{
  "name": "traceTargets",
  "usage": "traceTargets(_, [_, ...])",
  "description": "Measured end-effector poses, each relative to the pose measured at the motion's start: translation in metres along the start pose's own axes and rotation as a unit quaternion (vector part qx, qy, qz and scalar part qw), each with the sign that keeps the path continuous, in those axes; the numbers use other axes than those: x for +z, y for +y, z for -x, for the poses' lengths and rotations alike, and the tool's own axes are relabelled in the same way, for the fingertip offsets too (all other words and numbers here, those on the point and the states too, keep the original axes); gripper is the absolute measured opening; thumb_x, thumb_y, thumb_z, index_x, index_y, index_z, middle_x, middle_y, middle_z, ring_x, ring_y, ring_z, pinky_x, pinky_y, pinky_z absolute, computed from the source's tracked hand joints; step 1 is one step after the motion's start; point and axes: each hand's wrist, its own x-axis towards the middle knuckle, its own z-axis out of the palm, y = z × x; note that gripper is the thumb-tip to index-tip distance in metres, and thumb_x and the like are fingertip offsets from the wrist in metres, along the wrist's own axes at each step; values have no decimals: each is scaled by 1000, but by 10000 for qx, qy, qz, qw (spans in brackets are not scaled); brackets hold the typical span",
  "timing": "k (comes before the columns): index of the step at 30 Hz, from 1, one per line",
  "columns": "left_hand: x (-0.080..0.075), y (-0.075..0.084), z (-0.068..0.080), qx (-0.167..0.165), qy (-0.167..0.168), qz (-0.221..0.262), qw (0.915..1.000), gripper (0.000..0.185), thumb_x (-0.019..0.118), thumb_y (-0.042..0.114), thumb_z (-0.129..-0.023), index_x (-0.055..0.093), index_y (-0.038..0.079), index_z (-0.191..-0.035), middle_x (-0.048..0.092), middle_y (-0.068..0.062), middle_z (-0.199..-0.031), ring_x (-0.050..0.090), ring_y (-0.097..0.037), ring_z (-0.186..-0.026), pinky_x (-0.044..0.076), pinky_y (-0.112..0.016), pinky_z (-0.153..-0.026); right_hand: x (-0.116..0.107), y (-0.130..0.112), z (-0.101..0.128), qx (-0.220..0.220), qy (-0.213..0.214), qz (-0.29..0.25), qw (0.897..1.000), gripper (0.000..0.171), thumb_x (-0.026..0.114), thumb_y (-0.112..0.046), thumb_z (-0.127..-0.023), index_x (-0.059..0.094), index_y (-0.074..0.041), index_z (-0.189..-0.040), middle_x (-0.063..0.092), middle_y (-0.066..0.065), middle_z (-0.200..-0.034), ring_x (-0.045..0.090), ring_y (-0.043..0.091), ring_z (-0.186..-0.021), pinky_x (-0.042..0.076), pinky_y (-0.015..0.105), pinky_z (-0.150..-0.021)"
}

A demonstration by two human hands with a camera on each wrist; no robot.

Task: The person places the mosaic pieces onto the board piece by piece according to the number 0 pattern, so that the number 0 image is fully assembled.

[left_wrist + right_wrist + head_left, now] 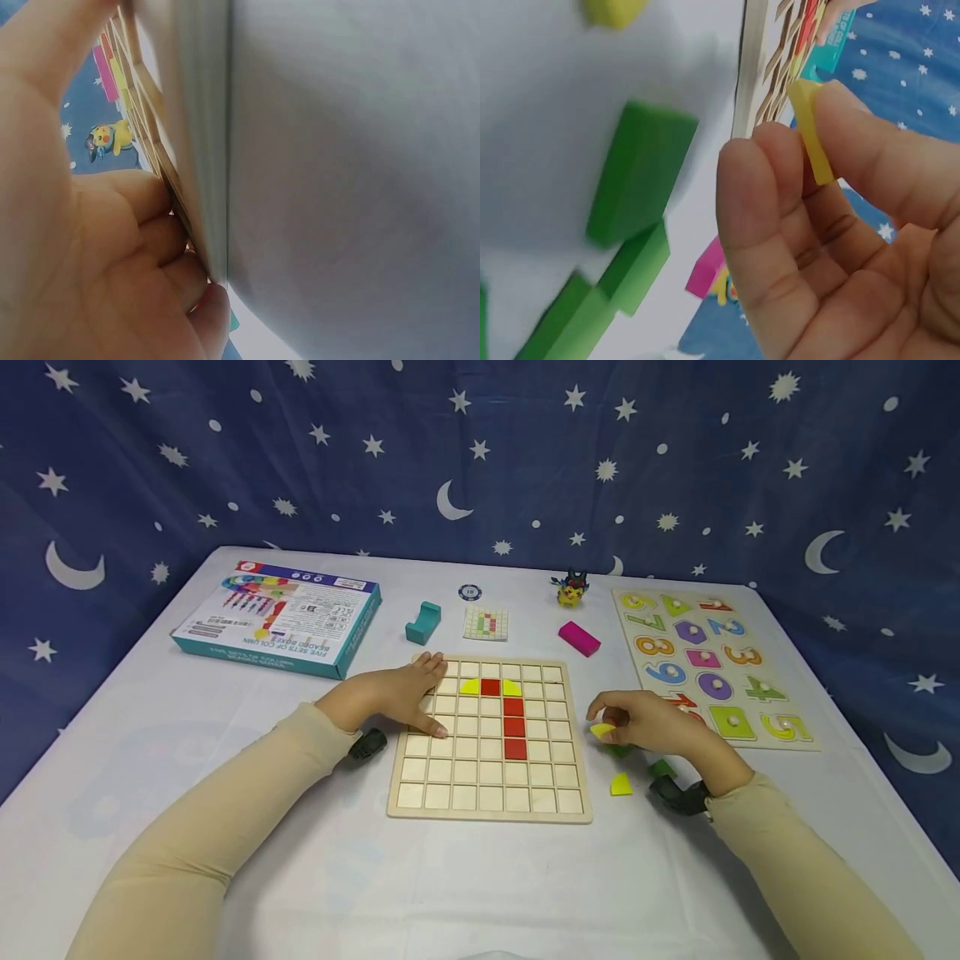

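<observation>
1. One wooden grid board (491, 781) lies on the white table (450, 885); everything else is placed against it.
2. The left hand (393, 697) rests flat on the board's left edge, fingers straight, gripping nothing.
3. The right hand (652, 722), just right of the board, pinches one yellow piece (602, 729) between thumb and fingers, held off the table.
4. On the board sit five pieces: two yellow (470, 687) and three red (514, 727), the reds stepping down from the second row.
5. One more yellow piece (620, 785) lies loose on the table near the board's lower right corner, beside green blocks (662, 768) partly hidden by the hand; their count is unclear.
6. Beyond the board: one teal block (422, 622), one pattern card (485, 623), one pink block (578, 638), one toy figure (571, 588).
7. One box (277, 617) lies to the far left, one number puzzle (712, 664) to the right.
</observation>
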Motion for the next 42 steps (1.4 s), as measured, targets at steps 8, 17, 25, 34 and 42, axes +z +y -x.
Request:
traceTargets(8, [0, 0, 1, 25, 24, -8, 10000, 112, 67, 54, -76, 1, -5, -145, -7, -20, -153, -10, -34, -141, 3, -45, -115, 6, -14, -15, -208, -40, -16, 9998, 12, 66, -7, -83, 66, -12, -94, 60, 4, -81, 50, 19, -76, 42, 28, -62])
traceTargets(17, [0, 1, 1, -13, 39, 19, 10000, 111, 67, 54, -76, 2, -5, -145, -7, -20, -153, -10, -34, -141, 3, -45, -115, 13, -29, -27, -562, -168, -322, 9978, 12, 69, -3, -79, 60, -8, -83, 58, 0, -76, 50, 17, -73, 44, 29, -64])
traceTargets(25, [-1, 1, 1, -22, 41, 34, 10000, 112, 67, 54, -76, 2, -4, -146, -7, -19, -153, -10, -34, -141, 4, -45, -115, 26, -46, -38, -924, -418, -289, 9944, 10, 71, -3, -77, 67, -11, -81, 62, -3, -76, 51, 14, -73, 45, 27, -68])
traceTargets(34, [-1, 1, 0, -36, 34, 43, 10000, 112, 67, 55, -76, 2, -4, -146, -7, -19, -153, -10, -34, -141, 4, -45, -115, 39, -65, -41, -890, -753, -295, 9927, 13, 74, -6, -76, 62, -10, -71, 58, -4, -71, 50, 11, -69, 44, 25, -64])
traceTargets(42, [0, -1, -1, -17, 27, 32, 10000, 112, 67, 55, -75, 2, -4, -146, -7, -19, -153, -10, -34, -141, 4, -46, -115, 48, -76, -39, -738, -894, 226, 9930, 16, 76, -10, -74, 61, -13, -69, 53, -5, -65, 47, 10, -66, 40, 23, -61])
